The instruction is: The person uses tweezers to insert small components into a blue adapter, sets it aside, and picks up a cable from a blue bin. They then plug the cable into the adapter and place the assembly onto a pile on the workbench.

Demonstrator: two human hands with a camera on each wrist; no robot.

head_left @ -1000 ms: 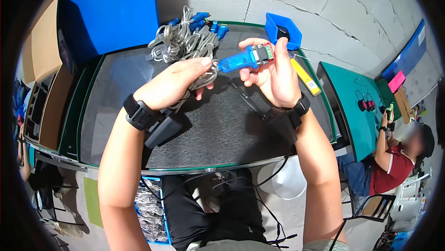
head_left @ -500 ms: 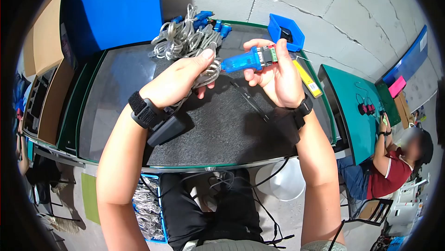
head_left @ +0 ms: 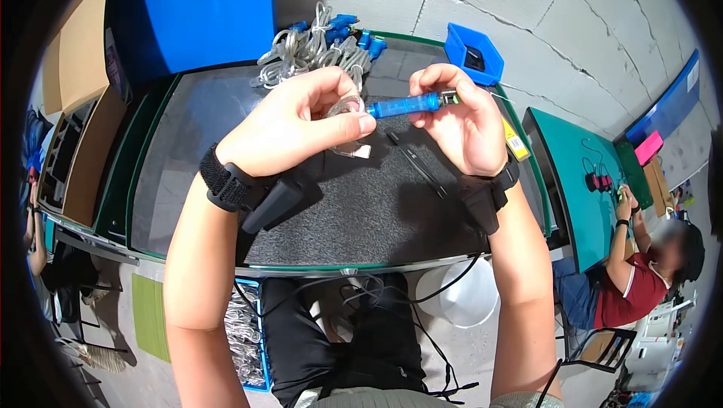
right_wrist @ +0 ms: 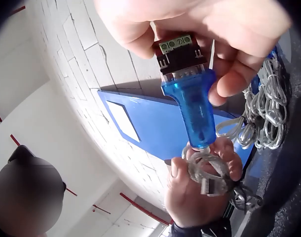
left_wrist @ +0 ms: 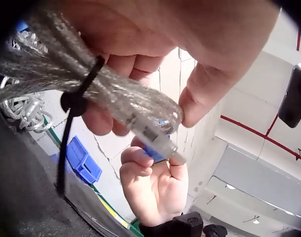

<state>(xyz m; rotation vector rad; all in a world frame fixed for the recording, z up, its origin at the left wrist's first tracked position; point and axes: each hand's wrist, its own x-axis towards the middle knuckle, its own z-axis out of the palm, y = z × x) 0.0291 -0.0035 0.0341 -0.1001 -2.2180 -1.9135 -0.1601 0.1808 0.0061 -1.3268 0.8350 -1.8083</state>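
Observation:
My left hand (head_left: pixel 297 125) grips a coiled clear-jacketed cable (left_wrist: pixel 123 96) bound with a black tie (left_wrist: pixel 81 84). A USB plug (right_wrist: pixel 212 186) sticks out beside the coil in the right wrist view. From the coil a translucent blue serial connector (head_left: pixel 403 106) runs across to my right hand (head_left: pixel 473 133). My right thumb and fingers pinch its far end, where a black terminal adapter (right_wrist: pixel 182 59) with a green screw block (right_wrist: pixel 175 44) is mated to it. The left thumb tip lies at the connector's cable end in the head view.
Behind my hands lies a heap of similar cables (head_left: pixel 305 54). A blue bin (head_left: pixel 474 55) and a yellow package (head_left: pixel 516 140) are at the back right. Black tweezers (head_left: pixel 418 165) lie on the dark mat (head_left: pixel 346 220). Another person (head_left: pixel 640 272) sits at the right-hand table.
My left hand has rolled over, its thumb now along the connector's cable end. The blue connector has turned from broad side to narrower side, and the right fingers curl further over the adapter.

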